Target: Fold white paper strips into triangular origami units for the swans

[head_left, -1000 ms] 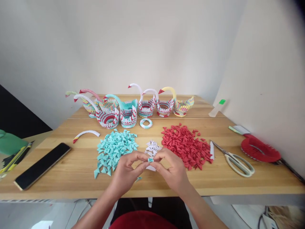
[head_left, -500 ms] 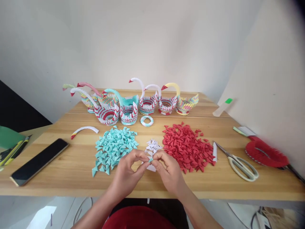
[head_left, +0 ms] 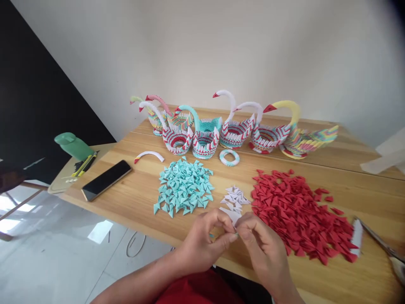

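Note:
My left hand point(head_left: 210, 238) and my right hand point(head_left: 264, 249) meet near the table's front edge, fingertips pinched together on a small paper piece point(head_left: 236, 233). Fingers hide most of that piece; a bit of teal and white shows. Just beyond my fingertips lie white folded triangles point(head_left: 234, 197) and a flat white paper point(head_left: 230, 214). A heap of teal folded triangles point(head_left: 185, 185) is to the left, and a larger heap of red ones point(head_left: 300, 211) to the right.
Several paper swans point(head_left: 205, 141) stand at the back. In front are a teal-and-white ring point(head_left: 229, 157) and a curved white neck piece point(head_left: 150, 154). A phone point(head_left: 106, 180) lies left; scissors point(head_left: 379, 242) lie right. A green object point(head_left: 74, 145) sits far left.
The view has turned left, so the table's things appear further right and slanted. My hands remain together, fingertips still pinching the small piece.

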`<state>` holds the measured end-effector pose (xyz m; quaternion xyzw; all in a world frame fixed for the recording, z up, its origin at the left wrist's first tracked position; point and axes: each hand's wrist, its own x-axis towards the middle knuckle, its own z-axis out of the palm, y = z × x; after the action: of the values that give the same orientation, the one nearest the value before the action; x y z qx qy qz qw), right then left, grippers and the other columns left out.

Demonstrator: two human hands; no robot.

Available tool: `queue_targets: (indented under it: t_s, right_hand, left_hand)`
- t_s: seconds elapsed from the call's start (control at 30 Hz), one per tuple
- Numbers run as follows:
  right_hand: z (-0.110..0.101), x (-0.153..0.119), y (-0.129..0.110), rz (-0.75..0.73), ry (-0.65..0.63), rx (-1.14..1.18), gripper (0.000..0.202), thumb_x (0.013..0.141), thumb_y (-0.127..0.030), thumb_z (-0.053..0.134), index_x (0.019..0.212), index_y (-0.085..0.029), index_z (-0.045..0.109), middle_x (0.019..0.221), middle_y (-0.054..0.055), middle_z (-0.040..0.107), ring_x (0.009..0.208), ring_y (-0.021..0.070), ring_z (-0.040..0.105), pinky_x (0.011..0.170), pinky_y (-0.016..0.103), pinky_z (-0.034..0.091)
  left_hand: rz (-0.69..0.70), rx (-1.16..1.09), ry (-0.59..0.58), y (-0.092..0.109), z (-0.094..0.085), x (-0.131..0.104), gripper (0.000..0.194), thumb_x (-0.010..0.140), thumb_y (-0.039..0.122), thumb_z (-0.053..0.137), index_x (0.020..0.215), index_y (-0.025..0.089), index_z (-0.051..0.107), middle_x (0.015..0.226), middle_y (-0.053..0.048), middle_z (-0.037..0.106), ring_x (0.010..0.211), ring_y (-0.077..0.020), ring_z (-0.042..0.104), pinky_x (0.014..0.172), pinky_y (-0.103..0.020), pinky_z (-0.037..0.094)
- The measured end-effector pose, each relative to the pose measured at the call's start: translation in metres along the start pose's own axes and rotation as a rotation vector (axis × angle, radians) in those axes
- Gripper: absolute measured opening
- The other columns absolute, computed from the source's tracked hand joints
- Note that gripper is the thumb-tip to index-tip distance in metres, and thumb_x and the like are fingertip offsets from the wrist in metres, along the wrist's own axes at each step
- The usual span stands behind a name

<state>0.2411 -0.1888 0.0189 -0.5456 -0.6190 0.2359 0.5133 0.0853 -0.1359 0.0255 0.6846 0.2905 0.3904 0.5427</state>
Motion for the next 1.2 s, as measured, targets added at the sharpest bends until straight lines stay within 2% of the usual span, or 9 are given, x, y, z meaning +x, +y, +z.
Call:
queue_targets:
  t_s: [0.13, 0.23, 0.33, 0.5, 0.63, 0.73, 0.83, 1.03, 1.2]
  right_hand:
    - [0.003, 0.004, 0.009, 0.041, -0.019, -0.075, 0.024, 0.096, -0.029, 0.053, 0.074, -0.023, 0.061, 0.068, -0.001, 0.062, 0.061, 0.0146, 0.06, 0.057, 0.022, 0.05]
    - [-0.003, 0.007, 0.014, -0.013, -0.034, -0.197, 0.018, 0.096, -0.028, 0.053, 0.099, -0.025, 0.071, 0.08, 0.002, 0.07, 0.07, 0.0167, 0.067, 0.063, 0.024, 0.054]
    - [-0.01, 0.008, 0.015, -0.109, 0.005, -0.305, 0.028, 0.097, -0.024, 0.052, 0.122, -0.025, 0.065, 0.094, 0.005, 0.072, 0.083, 0.019, 0.07, 0.071, 0.027, 0.055]
    - [-0.014, 0.007, 0.02, -0.333, -0.069, -0.538, 0.022, 0.098, -0.024, 0.051, 0.111, -0.019, 0.069, 0.097, 0.008, 0.072, 0.088, 0.0216, 0.067, 0.077, 0.033, 0.055]
    - [-0.013, 0.005, 0.029, -0.371, -0.172, -0.742, 0.033, 0.101, -0.036, 0.043, 0.107, -0.017, 0.069, 0.1, 0.012, 0.071, 0.09, 0.0256, 0.065, 0.075, 0.039, 0.054]
    - [-0.012, 0.003, 0.033, -0.362, -0.199, -0.784, 0.039, 0.102, -0.042, 0.038, 0.105, -0.018, 0.068, 0.1, 0.011, 0.071, 0.09, 0.0262, 0.064, 0.074, 0.039, 0.053]
    - [-0.011, 0.002, 0.037, -0.346, -0.22, -0.763, 0.036, 0.102, -0.041, 0.038, 0.104, -0.019, 0.067, 0.099, 0.01, 0.071, 0.089, 0.0247, 0.064, 0.074, 0.037, 0.052]
    - [-0.01, 0.0, 0.044, -0.346, -0.201, -0.724, 0.025, 0.101, -0.028, 0.044, 0.102, -0.018, 0.067, 0.097, 0.009, 0.07, 0.087, 0.0238, 0.063, 0.073, 0.037, 0.05]
    - [-0.008, -0.001, 0.042, -0.351, -0.153, -0.701, 0.024, 0.098, -0.016, 0.044, 0.099, -0.02, 0.068, 0.096, 0.007, 0.071, 0.085, 0.0234, 0.063, 0.071, 0.036, 0.046]
  left_hand:
    - [0.009, 0.082, 0.027, -0.006, -0.005, 0.001, 0.005, 0.084, 0.018, 0.063, 0.08, 0.019, 0.06, 0.078, -0.003, 0.067, 0.075, -0.0159, 0.063, 0.073, -0.027, 0.049]
    - [0.064, 0.196, 0.005, -0.005, -0.018, 0.006, 0.009, 0.087, 0.015, 0.06, 0.079, 0.019, 0.062, 0.075, -0.002, 0.068, 0.073, -0.0153, 0.063, 0.071, -0.026, 0.048]
    - [0.123, 0.362, 0.058, -0.006, -0.04, 0.013, 0.013, 0.091, 0.015, 0.056, 0.081, 0.019, 0.064, 0.078, -0.003, 0.07, 0.077, -0.0163, 0.065, 0.073, -0.026, 0.048]
    - [0.176, 0.641, 0.207, -0.022, -0.084, 0.024, 0.01, 0.091, 0.017, 0.058, 0.089, 0.019, 0.067, 0.086, -0.004, 0.074, 0.081, -0.0172, 0.068, 0.077, -0.027, 0.05]
    - [0.18, 0.82, 0.249, -0.036, -0.111, 0.035, 0.013, 0.094, 0.02, 0.056, 0.089, 0.018, 0.068, 0.087, -0.005, 0.074, 0.082, -0.0191, 0.068, 0.076, -0.029, 0.05]
    - [0.194, 0.962, 0.198, -0.042, -0.123, 0.045, 0.018, 0.095, 0.024, 0.053, 0.089, 0.018, 0.069, 0.089, -0.007, 0.074, 0.085, -0.0217, 0.067, 0.08, -0.033, 0.05]
    - [0.227, 1.082, 0.11, -0.043, -0.127, 0.058, 0.019, 0.096, 0.027, 0.053, 0.092, 0.017, 0.07, 0.095, -0.008, 0.074, 0.089, -0.0242, 0.066, 0.084, -0.037, 0.049]
    - [0.16, 1.277, -0.073, -0.04, -0.118, 0.087, 0.017, 0.093, 0.025, 0.057, 0.095, 0.015, 0.071, 0.095, -0.01, 0.072, 0.093, -0.0266, 0.064, 0.084, -0.039, 0.047]
    - [0.099, 1.388, -0.199, -0.038, -0.115, 0.097, 0.026, 0.095, 0.019, 0.051, 0.08, 0.015, 0.072, 0.083, -0.009, 0.07, 0.085, -0.0261, 0.064, 0.08, -0.039, 0.046]
